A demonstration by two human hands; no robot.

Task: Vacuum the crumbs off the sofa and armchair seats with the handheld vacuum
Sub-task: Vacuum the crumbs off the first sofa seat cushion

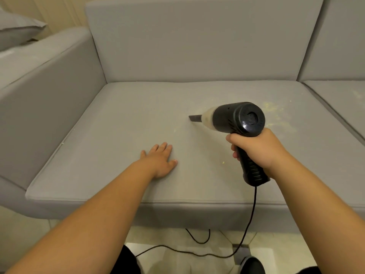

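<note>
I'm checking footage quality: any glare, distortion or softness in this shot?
Head view: a small glare spot on the handheld vacuum rear cap; wide-angle bending of the sofa edges; warm, dim light; yellowish crumbs look soft and faint.

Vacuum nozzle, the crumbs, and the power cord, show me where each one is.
vacuum nozzle [195, 117], head view, its dark tip.
crumbs [276, 113], head view, yellowish patch on the seat.
power cord [249, 220], head view, hanging stretch below the handle.

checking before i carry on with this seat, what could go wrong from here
The crumbs lie right of the vacuum, behind its nozzle, which points left, so they could be missed. The cord loops across the floor near the shoe and could trip or snag. The left hand lies flat, in the nozzle's leftward path.
</note>
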